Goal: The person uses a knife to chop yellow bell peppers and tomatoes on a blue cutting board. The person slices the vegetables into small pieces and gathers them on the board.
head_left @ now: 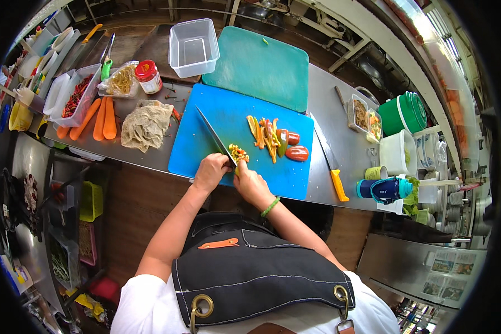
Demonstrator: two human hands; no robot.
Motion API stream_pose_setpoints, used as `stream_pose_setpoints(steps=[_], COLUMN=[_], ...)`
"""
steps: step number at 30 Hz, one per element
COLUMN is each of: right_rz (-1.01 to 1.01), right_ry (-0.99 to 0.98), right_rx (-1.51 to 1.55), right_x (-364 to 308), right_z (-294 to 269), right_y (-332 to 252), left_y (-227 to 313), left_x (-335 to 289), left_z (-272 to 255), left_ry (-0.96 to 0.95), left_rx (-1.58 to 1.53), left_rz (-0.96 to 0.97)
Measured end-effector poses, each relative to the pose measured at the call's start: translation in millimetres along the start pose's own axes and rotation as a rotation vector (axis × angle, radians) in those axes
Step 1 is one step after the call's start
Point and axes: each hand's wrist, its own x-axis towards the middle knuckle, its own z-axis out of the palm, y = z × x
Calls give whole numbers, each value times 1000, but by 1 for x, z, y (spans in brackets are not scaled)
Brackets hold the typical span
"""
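A kitchen knife [213, 131] lies slanted over the blue cutting board [192, 158], its tip pointing away to the left. My right hand [253, 186] grips its yellow handle, which shows only in part. Curled fingers of my left hand [210, 172] meet the left side of the blade near the handle; whatever they may pinch is hidden. Diced pepper [238, 151] is heaped just right of the blade. Farther right on the board are pepper strips [269, 139] in orange, red and green, beside large reddish pepper pieces [297, 153].
A green cutting board [264, 67] adjoins the blue one, with a clear plastic tub [193, 49] at its left. A crumpled cloth [146, 126], carrots [109, 119] and a red-lidded jar [148, 77] lie left. Another yellow-handled knife [338, 183] and a blue bottle [381, 189] are right.
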Motion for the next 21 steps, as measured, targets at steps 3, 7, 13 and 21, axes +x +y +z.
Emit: stream_pose_setpoints(steps=[3, 7, 13, 21], right_rz=[-109, -84, -25, -4], right_ry=[56, -6, 17, -17], right_rx=[-19, -44, -1, 9], right_x=[20, 8, 11, -7], right_z=[-1, -20, 5, 0], right_y=[6, -10, -1, -9], left_y=[1, 8, 6, 6], left_x=[-3, -5, -6, -4], left_z=[0, -1, -4, -7], left_ry=[4, 37, -10, 28], left_rx=[15, 23, -35, -34], left_rz=[30, -78, -56, -120])
